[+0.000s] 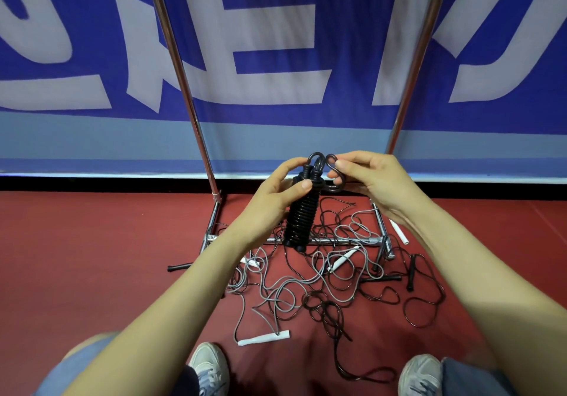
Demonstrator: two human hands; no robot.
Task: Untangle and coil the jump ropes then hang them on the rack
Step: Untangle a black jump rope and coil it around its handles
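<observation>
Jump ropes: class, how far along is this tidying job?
Done: one black rope is wound round its handles. In hand: left hand grips it, right hand pinches its last loop. Left: the grey and black tangle on the floor; the rack's visible poles carry no rope.

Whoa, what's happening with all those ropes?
A person is tidying up jump ropes. Their left hand grips a black rope wound into a tight coil, while the right hand pinches a loop at its top end. Lots more black and grey ropes lie tangled on the red floor around the foot of the metal rack. The rack's top is out of view, so hung ropes cannot be seen.
</observation>
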